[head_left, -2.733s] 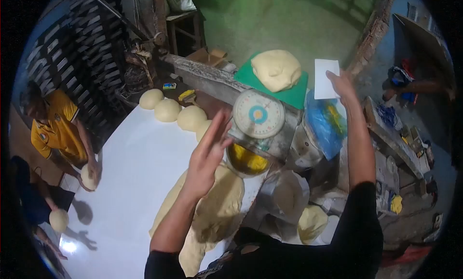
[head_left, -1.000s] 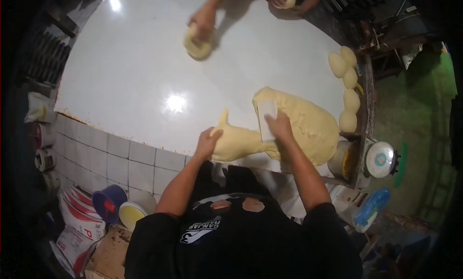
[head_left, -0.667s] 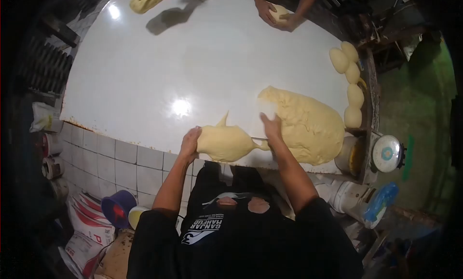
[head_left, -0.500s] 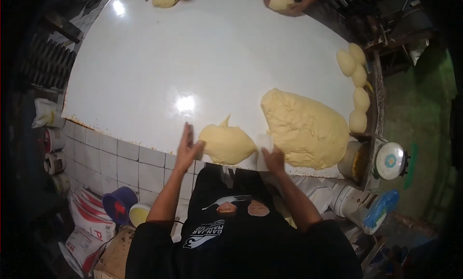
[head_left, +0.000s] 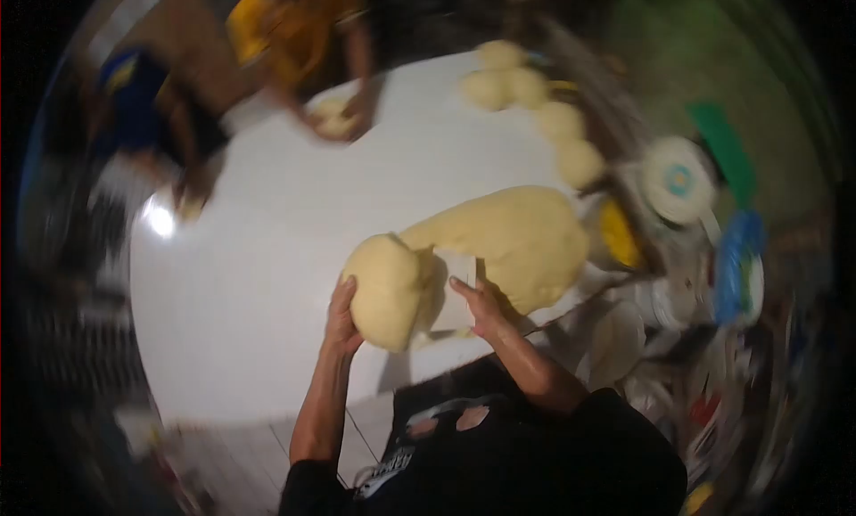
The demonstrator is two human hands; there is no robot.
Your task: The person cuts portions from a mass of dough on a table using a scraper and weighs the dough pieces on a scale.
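My left hand (head_left: 341,315) is closed around the left side of a smooth, pale yellow dough piece (head_left: 379,293), its fingers partly hidden behind it. The piece looks raised off the white tabletop (head_left: 259,311), with a shadow below. In my right hand (head_left: 482,307) is a flat white dough scraper (head_left: 453,304), thumb on its face, held between the piece and a large dough mass (head_left: 522,235). That mass lies on the table to the right; whether the piece still touches it I cannot tell.
Several dough balls (head_left: 562,124) line the far right edge. Across the table, a person in yellow (head_left: 308,35) handles a dough ball (head_left: 334,117); another person in dark blue (head_left: 134,97) works at left. A round scale (head_left: 678,179) and a blue-covered bucket (head_left: 742,266) stand at right.
My view has swung to the right and blurred. The dough piece, flat on the table before, is now gripped and lifted upright by my left hand. The scraper has moved alongside it.
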